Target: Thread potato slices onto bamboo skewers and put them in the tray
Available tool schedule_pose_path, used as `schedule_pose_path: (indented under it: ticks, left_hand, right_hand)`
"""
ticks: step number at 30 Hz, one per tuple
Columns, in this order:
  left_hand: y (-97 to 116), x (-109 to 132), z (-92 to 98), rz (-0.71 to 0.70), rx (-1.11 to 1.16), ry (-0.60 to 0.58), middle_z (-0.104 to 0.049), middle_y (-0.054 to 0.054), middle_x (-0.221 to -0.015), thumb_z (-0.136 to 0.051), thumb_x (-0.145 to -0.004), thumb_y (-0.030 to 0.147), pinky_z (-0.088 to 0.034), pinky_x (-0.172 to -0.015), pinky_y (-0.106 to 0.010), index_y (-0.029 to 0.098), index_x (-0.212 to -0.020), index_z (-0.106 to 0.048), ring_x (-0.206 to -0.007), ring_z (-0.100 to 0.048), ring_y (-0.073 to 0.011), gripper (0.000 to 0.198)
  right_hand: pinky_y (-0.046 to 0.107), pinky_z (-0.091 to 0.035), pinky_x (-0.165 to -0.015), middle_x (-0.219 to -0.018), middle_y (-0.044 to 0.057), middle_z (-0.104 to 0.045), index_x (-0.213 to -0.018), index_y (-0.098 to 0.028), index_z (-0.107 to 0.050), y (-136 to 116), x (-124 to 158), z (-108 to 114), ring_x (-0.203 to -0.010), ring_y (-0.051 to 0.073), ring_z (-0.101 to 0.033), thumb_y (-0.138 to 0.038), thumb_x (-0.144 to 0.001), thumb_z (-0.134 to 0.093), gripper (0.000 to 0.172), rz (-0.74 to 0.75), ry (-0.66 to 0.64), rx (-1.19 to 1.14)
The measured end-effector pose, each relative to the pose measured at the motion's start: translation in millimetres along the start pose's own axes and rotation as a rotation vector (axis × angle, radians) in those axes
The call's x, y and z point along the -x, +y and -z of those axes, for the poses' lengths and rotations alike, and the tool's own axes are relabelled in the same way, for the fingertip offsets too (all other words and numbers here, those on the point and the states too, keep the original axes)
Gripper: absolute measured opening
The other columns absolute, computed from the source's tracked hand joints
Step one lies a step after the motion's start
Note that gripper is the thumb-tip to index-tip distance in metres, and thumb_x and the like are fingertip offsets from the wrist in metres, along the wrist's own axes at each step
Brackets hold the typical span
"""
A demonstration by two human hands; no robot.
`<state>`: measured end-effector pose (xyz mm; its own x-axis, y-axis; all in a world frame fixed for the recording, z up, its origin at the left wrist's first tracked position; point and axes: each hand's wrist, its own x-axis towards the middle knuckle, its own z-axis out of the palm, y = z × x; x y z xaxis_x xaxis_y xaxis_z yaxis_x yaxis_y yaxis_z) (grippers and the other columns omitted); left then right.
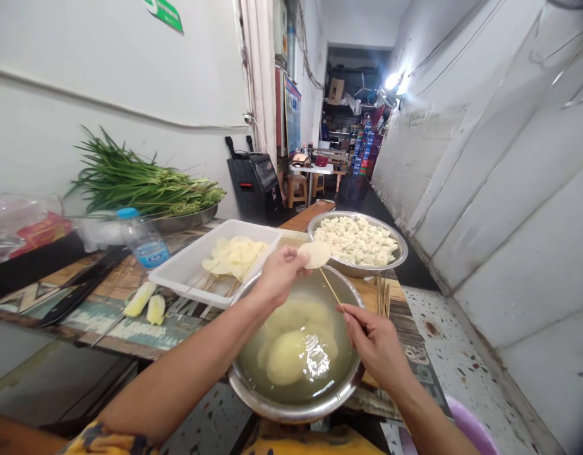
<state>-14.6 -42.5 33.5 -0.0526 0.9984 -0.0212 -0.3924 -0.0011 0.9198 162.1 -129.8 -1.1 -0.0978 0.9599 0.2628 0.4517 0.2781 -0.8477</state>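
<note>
My left hand (282,273) pinches a thin, pale potato slice (316,254) above the far rim of a metal bowl (295,414). In my right hand (374,338) is a bamboo skewer (332,289), its upper end touching the lower edge of the slice; whether it pierces the slice I cannot tell. Cloudy water fills the bowl, with more potato slices (288,357) under the surface. A white plastic tray (177,276) beyond my left forearm holds a pile of skewered slices (235,256). Loose skewers (383,296) lie to the right of the bowl.
Cauliflower florets (356,240) fill a metal basin (403,254) behind the bowl. At left are a water bottle (146,243), a black-handled knife (76,296), two yellow-green vegetable pieces (140,299) and a basin of green chives (139,177). A purple tub (471,430) stands low at right.
</note>
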Motion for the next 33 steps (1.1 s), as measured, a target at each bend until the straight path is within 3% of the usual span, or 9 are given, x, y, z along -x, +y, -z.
schedule_pose_path:
  ticks: [10, 16, 19, 22, 28, 33]
  left_hand:
    - [-4, 2, -0.3, -0.126, -0.129, -0.01, -0.061, 0.0, -0.065, -0.074, -0.056, 0.029, -0.048, -0.062, -0.026, 0.015, -0.067, -0.05, -0.063, -0.057, -0.0116, 0.03]
    - [-6, 2, -0.6, -0.113, -0.133, 0.0, -0.062, -0.001, -0.068, -0.074, -0.055, 0.029, -0.049, -0.063, -0.028, 0.015, -0.067, -0.051, -0.064, -0.058, -0.0123, 0.03]
    - [-4, 2, -1.1, -0.067, -0.1, -0.009, -0.063, -0.001, -0.068, -0.074, -0.056, 0.027, -0.049, -0.063, -0.028, 0.014, -0.067, -0.051, -0.064, -0.059, -0.0123, 0.029]
    - [-2, 2, -1.8, 0.013, -0.04, -0.014, -0.064, -0.003, -0.069, -0.073, -0.059, 0.021, -0.049, -0.062, -0.027, 0.014, -0.067, -0.05, -0.063, -0.06, -0.0125, 0.025]
    - [5, 0, 0.2, 0.227, 0.055, -0.078, -0.066, -0.008, -0.078, -0.059, -0.072, 0.006, -0.049, -0.059, -0.022, 0.009, -0.075, -0.056, -0.062, -0.06, -0.0106, 0.005]
    - [9, -1, 1.4, 0.316, 0.09, -0.145, -0.065, -0.008, -0.076, -0.054, -0.077, 0.004, -0.05, -0.059, -0.023, 0.008, -0.078, -0.06, -0.061, -0.061, -0.0106, 0.007]
  right_hand:
    - [0.024, -0.041, -0.045, -0.059, 0.004, -0.064, -0.101, -0.011, -0.068, 1, -3, -1, -0.05, 0.016, -0.054, -0.031, -0.084, -0.048, 0.032, -0.024, -0.025, -0.036]
    - [0.027, -0.048, -0.055, -0.076, 0.008, -0.069, -0.099, -0.014, -0.07, -1, -5, -3, -0.064, 0.019, -0.061, -0.027, -0.085, -0.048, 0.029, 0.042, 0.041, 0.032]
    - [0.028, -0.049, -0.06, -0.078, 0.008, -0.07, -0.098, -0.014, -0.07, -1, -6, -2, -0.068, 0.02, -0.062, -0.025, -0.085, -0.048, 0.028, 0.085, 0.044, 0.032]
    - [0.026, -0.047, -0.053, -0.067, 0.005, -0.067, -0.097, -0.013, -0.07, 2, -6, -1, -0.058, 0.017, -0.059, -0.026, -0.085, -0.048, 0.028, 0.088, 0.035, 0.028]
    - [0.024, -0.042, -0.05, -0.053, 0.0, -0.055, -0.095, -0.013, -0.07, 12, -10, -2, -0.049, 0.013, -0.05, -0.028, -0.084, -0.05, 0.027, 0.114, 0.027, -0.036]
    - [0.019, -0.03, -0.041, -0.048, -0.005, -0.043, -0.093, -0.013, -0.069, 12, -13, 3, -0.043, 0.008, -0.037, -0.031, -0.082, -0.056, 0.025, -0.041, -0.084, -0.33]
